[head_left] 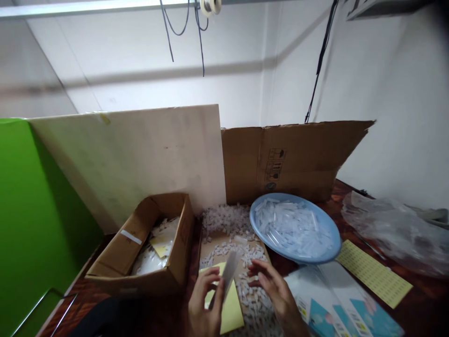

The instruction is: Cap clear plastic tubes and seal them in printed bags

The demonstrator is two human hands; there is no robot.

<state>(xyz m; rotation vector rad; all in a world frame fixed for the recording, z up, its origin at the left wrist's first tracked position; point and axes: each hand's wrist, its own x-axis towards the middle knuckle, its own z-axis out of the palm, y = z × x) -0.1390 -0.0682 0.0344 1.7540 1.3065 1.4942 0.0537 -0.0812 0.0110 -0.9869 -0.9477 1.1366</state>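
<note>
My left hand (pixel 206 302) holds a translucent flat strip or tube (pixel 229 271) upright and tilted, pinched between thumb and fingers. It is over a yellow sheet (pixel 232 306) that lies on a cardboard piece (pixel 210 241). Many small whitish pieces (pixel 224 217) are scattered over that cardboard. To the right of the strip, my right hand (pixel 271 285) hovers above the small pieces with its fingers apart and slightly curled, nothing visible in it. A blue basin (pixel 336 234) full of clear tube-like pieces (pixel 291 224) stands behind my right hand.
On the left is an open cardboard box (pixel 178 262) with plastic bags and yellow paper. Blue-and-white packets (pixel 326 299), a yellow label sheet (pixel 373 274) and a clear plastic bag (pixel 396 234) lie on the right. Cardboard panels (pixel 298 159) stand behind; a green surface (pixel 38 210) is far left.
</note>
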